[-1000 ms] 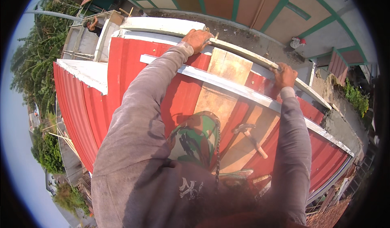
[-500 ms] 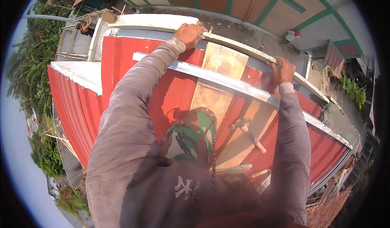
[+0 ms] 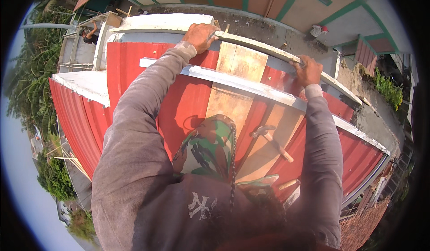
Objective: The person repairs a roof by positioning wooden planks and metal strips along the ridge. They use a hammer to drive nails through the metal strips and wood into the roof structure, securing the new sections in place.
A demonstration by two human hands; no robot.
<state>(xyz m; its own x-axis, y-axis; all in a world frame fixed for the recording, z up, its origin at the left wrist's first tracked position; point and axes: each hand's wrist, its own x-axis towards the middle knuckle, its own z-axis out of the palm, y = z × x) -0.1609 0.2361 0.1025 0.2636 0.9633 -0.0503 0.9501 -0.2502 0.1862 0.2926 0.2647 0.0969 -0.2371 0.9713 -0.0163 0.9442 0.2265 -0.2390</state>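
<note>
Both of my arms reach forward over a red corrugated metal roof (image 3: pixel 184 112). My left hand (image 3: pixel 200 37) is closed over the left end of a long, narrow pale plank (image 3: pixel 257 48) at the roof's far edge. Farther right along the same plank, my right hand (image 3: pixel 308 70) is closed with its fingers over it and the thumb on the near side. Nearer to me, a straight white bar (image 3: pixel 242 83) lies slantwise across the sheets, under my forearms. A hammer (image 3: pixel 273 144) with a wooden handle rests on a board (image 3: pixel 280 120), left of my right forearm.
A wide wooden board (image 3: pixel 237 67) lies on the roof ahead of my camouflage-clad knee. Beyond the edge, a lower passage (image 3: pixel 255 29) runs beside a wall with green trim. Another person (image 3: pixel 91 37) is at the far left. A wooden handle (image 3: pixel 289 184) shows near my right forearm.
The view has shifted slightly, so most things sit a little farther left and higher. Both hands keep their hold on the plank; the hammer and white bar lie as before.
</note>
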